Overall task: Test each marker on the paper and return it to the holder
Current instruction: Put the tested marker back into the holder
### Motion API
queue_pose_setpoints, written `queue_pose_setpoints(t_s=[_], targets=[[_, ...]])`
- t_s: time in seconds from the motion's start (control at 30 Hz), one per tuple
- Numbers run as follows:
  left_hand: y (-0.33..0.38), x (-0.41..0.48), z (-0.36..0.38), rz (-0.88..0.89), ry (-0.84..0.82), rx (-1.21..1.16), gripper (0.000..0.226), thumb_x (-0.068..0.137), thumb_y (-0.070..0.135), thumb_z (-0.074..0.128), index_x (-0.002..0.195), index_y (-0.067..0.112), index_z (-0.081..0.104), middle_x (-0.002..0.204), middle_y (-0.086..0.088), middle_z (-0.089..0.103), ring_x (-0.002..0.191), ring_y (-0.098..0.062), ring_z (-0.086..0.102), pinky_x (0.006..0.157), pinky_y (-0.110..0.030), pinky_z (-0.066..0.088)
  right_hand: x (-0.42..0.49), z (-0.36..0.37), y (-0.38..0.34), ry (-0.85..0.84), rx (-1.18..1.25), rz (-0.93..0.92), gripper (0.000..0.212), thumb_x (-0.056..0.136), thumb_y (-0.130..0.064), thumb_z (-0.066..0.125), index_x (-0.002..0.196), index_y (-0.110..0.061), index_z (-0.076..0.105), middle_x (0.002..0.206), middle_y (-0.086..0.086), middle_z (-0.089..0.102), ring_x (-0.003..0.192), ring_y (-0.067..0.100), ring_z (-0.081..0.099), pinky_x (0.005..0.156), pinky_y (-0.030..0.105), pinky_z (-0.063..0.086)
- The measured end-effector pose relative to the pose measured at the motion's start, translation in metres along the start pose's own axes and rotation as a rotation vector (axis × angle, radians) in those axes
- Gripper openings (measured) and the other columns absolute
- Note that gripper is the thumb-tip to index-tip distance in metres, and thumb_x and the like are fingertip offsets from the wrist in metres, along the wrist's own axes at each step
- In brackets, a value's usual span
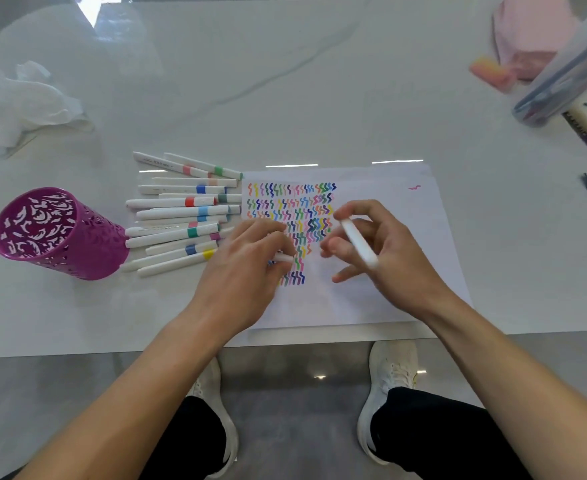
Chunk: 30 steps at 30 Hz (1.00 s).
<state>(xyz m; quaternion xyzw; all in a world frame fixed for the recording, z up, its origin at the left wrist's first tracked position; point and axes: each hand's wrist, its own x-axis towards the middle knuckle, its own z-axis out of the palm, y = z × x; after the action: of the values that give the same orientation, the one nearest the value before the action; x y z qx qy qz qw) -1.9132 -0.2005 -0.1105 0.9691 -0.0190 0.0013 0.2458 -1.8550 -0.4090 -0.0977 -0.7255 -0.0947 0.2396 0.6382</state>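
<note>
The paper (389, 299) lies with its near edge just beside the surface's (285, 98) front edge, and bare room opens beyond it. Loose markers (181, 216) crowd its left edge, with the purple holder (60, 233) just past them. Over the scribbles, the left hand (247, 265) pinches a white piece (282, 258); the right hand (385, 251) grips a white marker (358, 242), lower fingers spread.

Blurred by motion: white marker (358, 244) in right hand (382, 251), colour band unseen. Mostly hidden under left hand (247, 268): small white piece (282, 258), cap or marker unclear. Cut off at tabletop's far right corner: blurred clear container (569, 71).
</note>
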Motion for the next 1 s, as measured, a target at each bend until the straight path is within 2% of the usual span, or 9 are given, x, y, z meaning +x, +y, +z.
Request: queue_pose_setpoints(t_s=[0.07,0.13,0.23,0.33,0.37,0.47,0.57,0.73,1.0], targets=[[-0.002,0.000,0.004,0.026,-0.012,0.037,0.014,0.087,0.020,0.074,0.101,0.021,0.071,0.126,0.007,0.063,0.123,-0.018,0.050,0.098,-0.032,0.044,-0.001,0.002,0.004,0.045,-0.095,-0.015,0.025,0.092,-0.032,0.071,0.105,-0.013,0.062,0.084,0.011,0.068,0.076,0.022,0.069,0.061,0.041,0.063],[-0.001,0.000,0.008,0.046,-0.025,0.076,0.015,0.088,0.022,0.072,0.103,0.021,0.071,0.128,0.004,0.062,0.123,-0.020,0.052,0.098,-0.034,0.045,0.000,0.004,0.007,0.056,-0.110,0.014,0.031,0.096,-0.044,0.060,0.095,-0.014,0.065,0.076,0.009,0.065,0.068,0.022,0.063,0.058,0.039,0.060],[0.001,-0.001,0.009,0.053,-0.027,0.095,0.015,0.089,0.024,0.071,0.105,0.022,0.070,0.131,0.003,0.060,0.124,-0.021,0.051,0.098,-0.034,0.046,0.004,0.005,0.011,0.070,-0.140,0.023,0.030,0.108,-0.030,0.049,0.095,-0.016,0.071,0.075,0.011,0.067,0.064,0.021,0.061,0.055,0.035,0.057],[0.001,0.001,0.008,0.031,-0.035,0.082,0.017,0.090,0.027,0.071,0.107,0.025,0.069,0.135,0.006,0.058,0.126,-0.018,0.049,0.098,-0.034,0.047,0.009,0.005,0.014,0.086,-0.110,0.013,0.020,0.104,-0.015,0.056,0.119,-0.022,0.068,0.075,0.013,0.070,0.061,0.021,0.062,0.054,0.035,0.058],[0.000,0.002,0.007,0.024,-0.036,0.072,0.017,0.090,0.028,0.071,0.107,0.026,0.069,0.135,0.007,0.057,0.127,-0.017,0.049,0.098,-0.033,0.047,0.009,0.005,0.015,0.094,-0.091,0.004,0.020,0.102,-0.011,0.059,0.120,-0.021,0.063,0.073,0.014,0.070,0.060,0.022,0.061,0.054,0.036,0.057],[-0.001,0.002,0.007,0.011,-0.040,0.063,0.017,0.090,0.029,0.071,0.107,0.027,0.069,0.136,0.008,0.056,0.128,-0.017,0.049,0.096,-0.034,0.048,0.009,0.007,0.017,0.135,-0.086,-0.019,0.016,0.096,-0.006,0.065,0.104,-0.014,0.055,0.070,0.015,0.071,0.056,0.024,0.063,0.052,0.035,0.054],[-0.001,0.003,0.008,-0.002,-0.040,0.065,0.018,0.090,0.030,0.071,0.108,0.028,0.069,0.137,0.008,0.056,0.128,-0.016,0.048,0.096,-0.033,0.048,0.008,0.011,0.019,0.187,-0.100,-0.018,0.016,0.092,-0.004,0.070,0.090,-0.007,0.055,0.070,0.012,0.074,0.057,0.027,0.069,0.054,0.038,0.059],[-0.002,0.003,0.009,-0.008,-0.041,0.049,0.019,0.088,0.030,0.073,0.107,0.028,0.071,0.135,0.008,0.058,0.128,-0.016,0.050,0.097,-0.033,0.048,0.009,0.019,0.021,0.225,-0.128,-0.014,0.024,0.089,-0.006,0.075,0.084,0.000,0.052,0.069,0.012,0.074,0.056,0.029,0.072,0.054,0.039,0.061],[-0.006,0.004,0.006,-0.053,-0.035,-0.002,0.021,0.087,0.033,0.075,0.107,0.028,0.073,0.135,0.011,0.059,0.127,-0.012,0.050,0.098,-0.029,0.044,0.010,0.018,0.023,0.286,-0.156,-0.013,0.025,0.092,-0.014,0.073,0.081,-0.013,0.051,0.060,0.005,0.066,0.049,0.020,0.063,0.043,0.028,0.050]])
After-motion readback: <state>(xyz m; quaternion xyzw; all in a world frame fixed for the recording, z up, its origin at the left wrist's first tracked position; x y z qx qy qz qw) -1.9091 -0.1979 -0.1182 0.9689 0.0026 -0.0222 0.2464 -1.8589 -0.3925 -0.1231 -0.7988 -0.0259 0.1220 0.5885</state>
